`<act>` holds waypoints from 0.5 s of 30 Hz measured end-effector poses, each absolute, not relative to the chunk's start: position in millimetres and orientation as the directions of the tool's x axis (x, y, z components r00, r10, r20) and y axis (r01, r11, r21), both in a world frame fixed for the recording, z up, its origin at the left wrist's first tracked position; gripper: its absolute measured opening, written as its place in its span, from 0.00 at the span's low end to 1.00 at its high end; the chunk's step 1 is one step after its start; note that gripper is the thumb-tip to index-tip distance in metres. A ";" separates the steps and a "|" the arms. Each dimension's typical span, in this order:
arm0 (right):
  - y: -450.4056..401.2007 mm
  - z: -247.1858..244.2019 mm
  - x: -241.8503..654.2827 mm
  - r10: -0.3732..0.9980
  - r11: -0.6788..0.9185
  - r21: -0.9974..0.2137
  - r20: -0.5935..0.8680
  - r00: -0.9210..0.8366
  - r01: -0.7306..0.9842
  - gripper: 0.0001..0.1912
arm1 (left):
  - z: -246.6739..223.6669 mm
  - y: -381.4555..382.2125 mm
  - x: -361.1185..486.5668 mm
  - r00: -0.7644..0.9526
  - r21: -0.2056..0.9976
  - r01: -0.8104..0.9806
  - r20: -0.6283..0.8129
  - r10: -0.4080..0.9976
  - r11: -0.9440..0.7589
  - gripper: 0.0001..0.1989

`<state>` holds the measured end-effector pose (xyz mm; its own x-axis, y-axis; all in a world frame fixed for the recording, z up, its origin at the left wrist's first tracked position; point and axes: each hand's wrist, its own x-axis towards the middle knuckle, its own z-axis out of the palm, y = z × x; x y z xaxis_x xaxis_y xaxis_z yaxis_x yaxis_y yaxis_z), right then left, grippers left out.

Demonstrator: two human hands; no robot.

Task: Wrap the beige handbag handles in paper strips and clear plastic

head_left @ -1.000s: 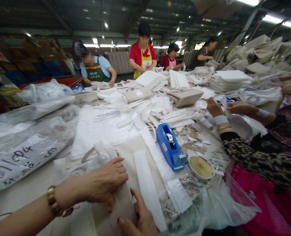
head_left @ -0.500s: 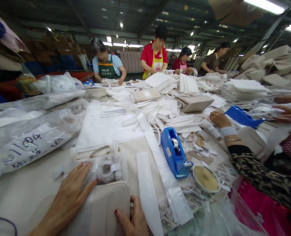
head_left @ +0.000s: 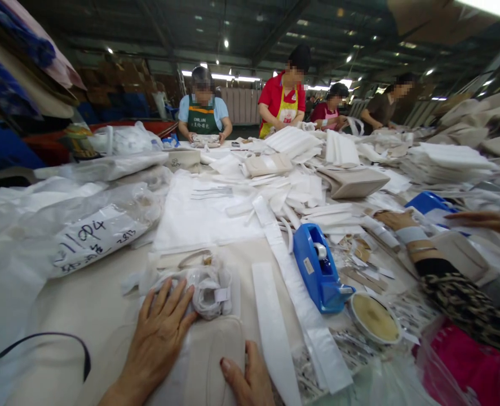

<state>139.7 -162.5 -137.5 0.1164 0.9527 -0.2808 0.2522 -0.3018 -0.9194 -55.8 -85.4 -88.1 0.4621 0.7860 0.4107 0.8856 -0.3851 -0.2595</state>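
A beige handbag (head_left: 215, 356) lies flat at the bottom centre, with a clear plastic bag (head_left: 235, 293) around or beneath its upper end. Just beyond its top edge sits a coiled strap (head_left: 207, 300) wrapped in clear film with a small white tag. My left hand (head_left: 159, 332) is flat, fingers stretched over the plastic, their tips touching the wrapped strap's left side. At the handbag's right edge is my right hand (head_left: 252, 375), thumb on top and fingers along the side. Its lower part leaves the frame. A white strip (head_left: 273, 327) lies to its right.
A blue tape dispenser (head_left: 317, 270) and a round tin (head_left: 375, 317) stand to the right. Plastic-wrapped packs (head_left: 101, 237) line the left, and white sheets (head_left: 203, 217) lie ahead. A co-worker's arm (head_left: 452, 282) reaches in from the right; several people work across the table.
The camera has turned left, so the scene sits further right. My left hand has moved up onto the wrapped strap. My right hand stays at the handbag's edge.
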 end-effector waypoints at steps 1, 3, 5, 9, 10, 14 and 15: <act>-163.6 -135.7 139.2 0.949 -0.313 -0.895 -0.290 0.121 0.316 0.20 | -88.9 -86.9 -55.5 0.472 -0.268 0.881 0.422 0.774 -0.391 0.21; -164.4 -131.3 137.6 0.941 -0.338 -0.828 -0.307 0.143 0.448 0.19 | -90.4 -88.9 -55.1 0.485 -0.275 0.874 0.441 0.755 -0.401 0.21; -163.5 -126.1 136.5 0.937 -0.345 -0.761 -0.310 0.159 0.549 0.18 | -90.9 -90.6 -55.2 0.486 -0.260 0.874 0.469 0.737 -0.411 0.22; -160.5 -117.5 136.2 0.958 -0.285 -0.756 -0.250 0.143 0.589 0.13 | -82.3 -93.3 -50.2 0.502 -0.201 0.854 0.562 0.658 -0.480 0.29; -160.2 -116.1 135.9 0.964 -0.263 -0.768 -0.225 0.139 0.584 0.12 | -76.4 -92.3 -46.2 0.555 -0.194 0.812 0.552 0.622 -0.551 0.29; -162.9 -110.6 129.5 0.977 -0.199 -0.736 -0.095 0.192 0.647 0.13 | -34.2 -74.2 -13.7 0.870 0.009 0.477 0.134 0.474 -0.879 0.24; -164.6 -108.8 126.6 0.975 -0.194 -0.698 -0.061 0.212 0.690 0.16 | -20.4 -66.9 -2.3 0.887 0.123 0.462 -0.054 0.459 -0.879 0.26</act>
